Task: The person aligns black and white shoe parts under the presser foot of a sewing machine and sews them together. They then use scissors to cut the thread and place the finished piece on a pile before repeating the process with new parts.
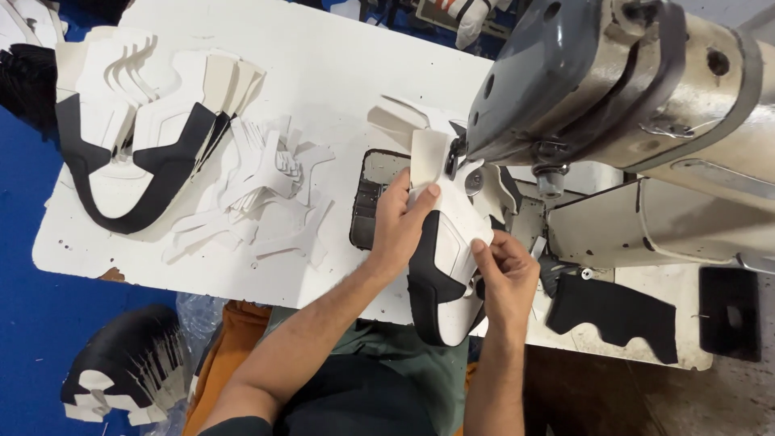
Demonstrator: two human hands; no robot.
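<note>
Your left hand [397,222] and right hand [507,274] are bare, forearms unsleeved; you wear a dark green top and orange trousers.

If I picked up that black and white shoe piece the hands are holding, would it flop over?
Probably. The shoe piece curves over the table edge between the left hand and right hand, so it looks bendy. It seems thin and flat, likely light, unlikely to roll.
</note>
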